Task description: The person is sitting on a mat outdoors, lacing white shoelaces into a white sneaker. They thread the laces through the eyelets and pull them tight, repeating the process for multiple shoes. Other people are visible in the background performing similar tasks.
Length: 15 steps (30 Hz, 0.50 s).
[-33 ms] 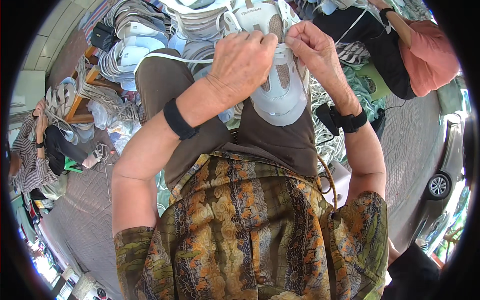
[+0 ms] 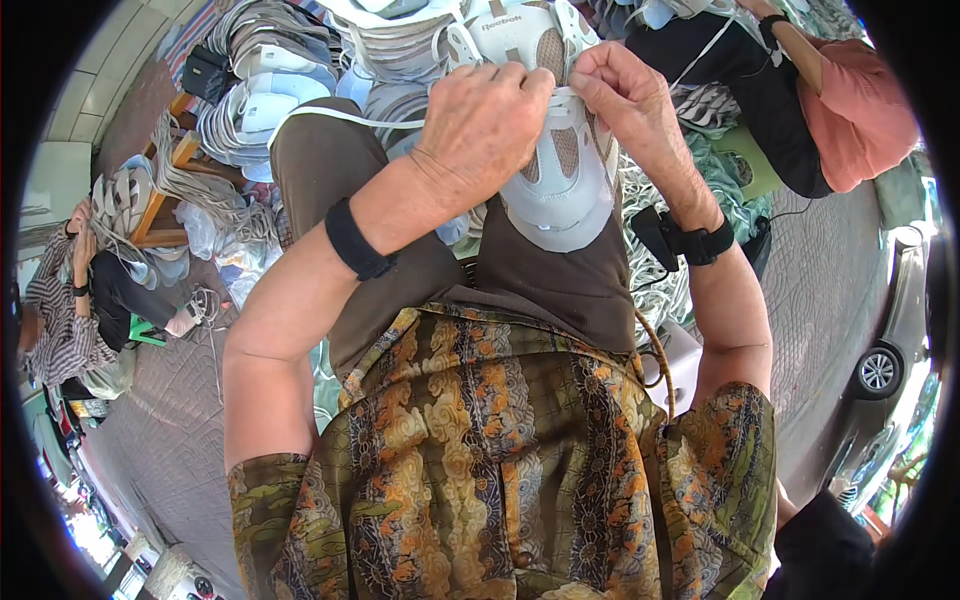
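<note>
A white-and-beige shoe upper [image 2: 562,205] rests over my right thigh, toe toward me and tongue pointing away. My left hand [image 2: 488,122] is closed above its left eyelet side, gripping a flat white shoelace [image 2: 395,123] that trails left across my left knee. On the other side of the throat, my right hand [image 2: 632,100] pinches with thumb and forefinger at the lace where it crosses the upper. The fingertips of my left hand are hidden behind its knuckles.
Stacks of similar shoe uppers [image 2: 265,115] lie ahead and to the left, beside a wooden stool [image 2: 165,225]. A co-worker in a pink top [image 2: 855,115] sits ahead right, another in a striped shirt [image 2: 65,320] far left. White laces [image 2: 655,285] pile beside my right leg; a parked car [image 2: 890,350] stands right.
</note>
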Motion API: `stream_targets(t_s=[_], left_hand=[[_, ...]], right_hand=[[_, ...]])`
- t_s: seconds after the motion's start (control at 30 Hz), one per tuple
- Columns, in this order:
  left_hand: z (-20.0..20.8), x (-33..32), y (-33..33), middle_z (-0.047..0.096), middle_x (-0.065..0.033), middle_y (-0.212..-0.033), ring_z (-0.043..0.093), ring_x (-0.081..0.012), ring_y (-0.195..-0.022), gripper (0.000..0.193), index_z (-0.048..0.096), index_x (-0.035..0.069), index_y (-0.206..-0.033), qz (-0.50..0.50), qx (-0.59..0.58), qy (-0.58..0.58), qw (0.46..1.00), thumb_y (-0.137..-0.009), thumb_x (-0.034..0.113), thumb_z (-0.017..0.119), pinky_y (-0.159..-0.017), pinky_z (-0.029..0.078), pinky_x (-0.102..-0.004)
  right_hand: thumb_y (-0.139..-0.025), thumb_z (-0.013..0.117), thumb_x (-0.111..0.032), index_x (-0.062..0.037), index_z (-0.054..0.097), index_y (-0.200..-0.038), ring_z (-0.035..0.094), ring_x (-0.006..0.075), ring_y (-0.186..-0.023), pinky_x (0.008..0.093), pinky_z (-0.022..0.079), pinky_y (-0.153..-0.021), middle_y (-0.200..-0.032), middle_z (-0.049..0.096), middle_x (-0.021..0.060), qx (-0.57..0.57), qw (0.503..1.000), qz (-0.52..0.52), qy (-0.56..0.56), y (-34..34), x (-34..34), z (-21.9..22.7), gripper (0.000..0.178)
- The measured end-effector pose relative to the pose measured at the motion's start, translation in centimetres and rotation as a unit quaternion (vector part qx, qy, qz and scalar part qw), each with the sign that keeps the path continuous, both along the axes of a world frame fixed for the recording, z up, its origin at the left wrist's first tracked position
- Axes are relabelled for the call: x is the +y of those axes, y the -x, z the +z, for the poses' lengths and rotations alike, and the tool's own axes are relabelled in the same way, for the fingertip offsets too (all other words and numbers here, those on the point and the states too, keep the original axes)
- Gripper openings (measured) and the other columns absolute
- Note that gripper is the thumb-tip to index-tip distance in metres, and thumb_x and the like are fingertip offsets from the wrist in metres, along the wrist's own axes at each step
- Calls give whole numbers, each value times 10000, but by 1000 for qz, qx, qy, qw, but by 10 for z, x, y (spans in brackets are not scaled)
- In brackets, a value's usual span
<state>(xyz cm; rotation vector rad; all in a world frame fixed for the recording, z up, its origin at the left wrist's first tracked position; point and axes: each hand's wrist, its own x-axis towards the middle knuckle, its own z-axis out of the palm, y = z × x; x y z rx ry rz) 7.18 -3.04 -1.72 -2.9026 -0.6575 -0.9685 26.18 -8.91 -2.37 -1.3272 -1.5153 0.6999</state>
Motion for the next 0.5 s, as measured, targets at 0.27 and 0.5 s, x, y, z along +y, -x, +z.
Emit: stream_targets(t_s=[0.27,0.5], left_hand=[[15,24,21,614,-155,-804,589,-271,-700,150,597,1,-882,-16,13,331,943,-862,149,580,-664,461,-362],[0,40,27,617,-40,-747,549,-134,-721,184,652,3,-876,-84,-1,462,883,-850,183,623,-684,447,-296]], right_hand=[[-930,576,-135,-55,566,-1007,364,8,-561,193,338,-517,-704,486,-83,151,987,38,38,-13,1,-3,111],[-924,549,-76,-27,543,-1062,309,18,-511,195,286,-482,-684,397,-68,292,955,-7,55,-59,-19,18,147]])
